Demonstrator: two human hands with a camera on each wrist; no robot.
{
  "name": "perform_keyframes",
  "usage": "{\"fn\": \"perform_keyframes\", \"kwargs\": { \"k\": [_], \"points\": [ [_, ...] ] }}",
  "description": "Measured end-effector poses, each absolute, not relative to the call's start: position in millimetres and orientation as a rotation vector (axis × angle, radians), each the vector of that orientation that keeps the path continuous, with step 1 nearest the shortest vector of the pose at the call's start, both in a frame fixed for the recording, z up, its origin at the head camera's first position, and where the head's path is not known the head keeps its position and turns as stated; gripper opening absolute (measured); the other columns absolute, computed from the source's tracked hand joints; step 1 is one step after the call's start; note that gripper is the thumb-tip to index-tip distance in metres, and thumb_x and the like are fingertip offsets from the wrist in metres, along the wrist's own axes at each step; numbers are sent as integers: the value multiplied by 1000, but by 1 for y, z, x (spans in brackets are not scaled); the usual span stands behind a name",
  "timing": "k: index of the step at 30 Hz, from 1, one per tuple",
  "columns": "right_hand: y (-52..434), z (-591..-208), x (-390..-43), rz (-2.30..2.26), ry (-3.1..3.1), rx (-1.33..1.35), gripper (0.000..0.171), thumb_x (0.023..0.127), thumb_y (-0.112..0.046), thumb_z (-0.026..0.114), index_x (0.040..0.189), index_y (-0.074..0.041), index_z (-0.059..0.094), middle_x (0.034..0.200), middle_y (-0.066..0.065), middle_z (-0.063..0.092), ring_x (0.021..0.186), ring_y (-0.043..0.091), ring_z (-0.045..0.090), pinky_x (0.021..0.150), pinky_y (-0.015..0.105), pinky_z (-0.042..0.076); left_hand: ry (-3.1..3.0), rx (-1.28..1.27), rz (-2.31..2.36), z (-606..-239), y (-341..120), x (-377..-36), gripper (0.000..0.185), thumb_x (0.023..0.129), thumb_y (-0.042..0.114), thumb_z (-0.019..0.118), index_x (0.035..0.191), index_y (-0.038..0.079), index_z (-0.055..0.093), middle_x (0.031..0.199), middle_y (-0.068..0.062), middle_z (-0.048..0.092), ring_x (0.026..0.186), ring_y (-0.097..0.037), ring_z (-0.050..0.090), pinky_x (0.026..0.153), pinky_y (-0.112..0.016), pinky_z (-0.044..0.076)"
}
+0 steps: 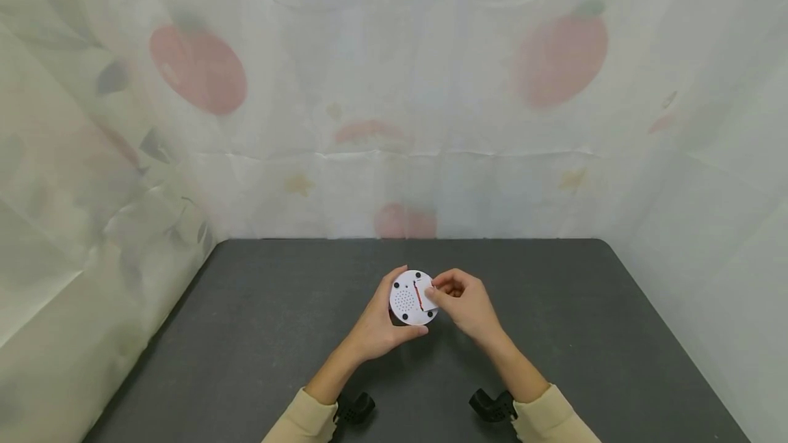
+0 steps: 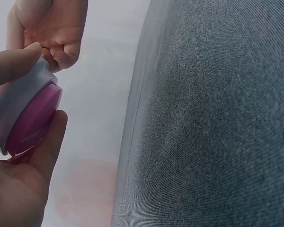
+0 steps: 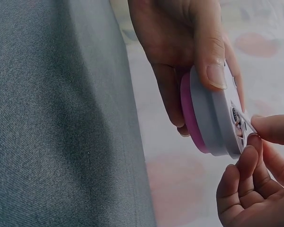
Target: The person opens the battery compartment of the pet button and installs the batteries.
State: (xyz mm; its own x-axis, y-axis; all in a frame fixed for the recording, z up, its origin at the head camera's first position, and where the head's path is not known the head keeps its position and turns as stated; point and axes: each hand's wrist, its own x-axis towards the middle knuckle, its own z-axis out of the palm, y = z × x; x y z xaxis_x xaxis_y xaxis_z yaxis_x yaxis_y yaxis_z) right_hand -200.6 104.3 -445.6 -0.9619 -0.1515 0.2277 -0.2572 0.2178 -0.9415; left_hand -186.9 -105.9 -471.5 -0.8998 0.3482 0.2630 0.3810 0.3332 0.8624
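— Head view: what held the disc [image 1: 411,297]?
— Left hand [image 1: 377,325] cupped it above the tabletop [image 1: 258,333]; right hand [image 1: 464,303] pinched its cover [image 1: 426,294].
— Advice?
— Probably steady the disc and pry gently near the red wire [image 1: 418,294].

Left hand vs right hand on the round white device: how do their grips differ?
The left hand wraps around the round white device, thumb and fingers on its rim; the right hand only pinches the small white cover on its back. The left hand carries the device clear of the table; the right hand works at that cover. Both touch the device.
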Motion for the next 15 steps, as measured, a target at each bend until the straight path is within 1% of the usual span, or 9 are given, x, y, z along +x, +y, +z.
{"fn": "perform_keyframes", "kwargs": {
  "k": [6, 11, 15],
  "points": [
    [101, -444, -200, 1799, -2416, 388, 13, 89, -15, 80, 97, -8, 72, 77, 2, 63, 67, 17, 56, 58, 27, 45, -2568, -677, -1636, -473, -106, -188, 106, 79, 30, 90, 160, 27, 20, 140, -3, 46, 113, -18, 54, 89, -35, 49],
    [99, -444, -199, 1739, -2448, 376, 12, 88, -15, 80, 95, -10, 72, 76, 0, 63, 67, 18, 57, 58, 27, 47, -2568, -682, -1635, -474, -106, -188, 106, 80, 31, 89, 161, 22, 21, 140, -4, 46, 113, -18, 54, 88, -35, 49],
    [99, -443, -198, 1690, -2468, 375, 12, 89, -16, 80, 97, -10, 73, 76, -1, 63, 67, 17, 57, 58, 27, 47, -2570, -677, -1636, -473, -106, -187, 106, 80, 31, 90, 160, 25, 21, 142, -4, 45, 114, -18, 53, 89, -37, 49]
  ]
}}
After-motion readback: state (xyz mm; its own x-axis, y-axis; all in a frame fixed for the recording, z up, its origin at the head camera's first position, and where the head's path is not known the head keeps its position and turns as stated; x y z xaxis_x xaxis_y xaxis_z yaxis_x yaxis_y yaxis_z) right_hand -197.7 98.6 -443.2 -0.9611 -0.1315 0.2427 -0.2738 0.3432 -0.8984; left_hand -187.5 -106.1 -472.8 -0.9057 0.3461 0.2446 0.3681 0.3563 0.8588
